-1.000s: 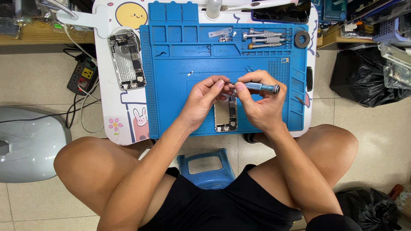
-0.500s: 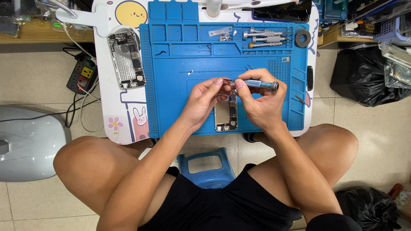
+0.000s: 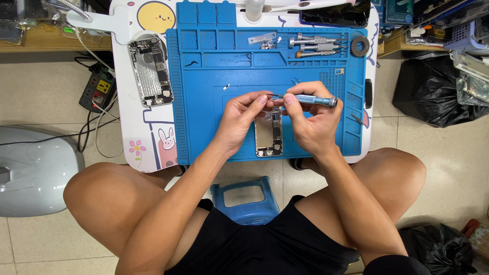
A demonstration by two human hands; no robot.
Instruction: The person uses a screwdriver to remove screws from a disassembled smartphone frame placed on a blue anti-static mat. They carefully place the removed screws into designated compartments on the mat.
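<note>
Fingertips of our right hand point(image 3: 316, 119) pinch a small screwdriver point(image 3: 310, 100) | our left hand point(image 3: 242, 119) fingers close at its tip | both above opened phone point(image 3: 268, 133) | phone lies on blue mat point(image 3: 214, 102) | spare drivers point(image 3: 316, 46) at far edge

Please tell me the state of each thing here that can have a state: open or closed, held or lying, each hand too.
Phone: opened, insides showing, flat on the blue mat.
Second phone: opened, lying left of the mat.
Screwdriver: held level in right hand.
Left hand: fingertips pinched at the screwdriver tip; what they hold is too small to tell.
Spare screwdrivers: lying in the mat's top tray.
</note>
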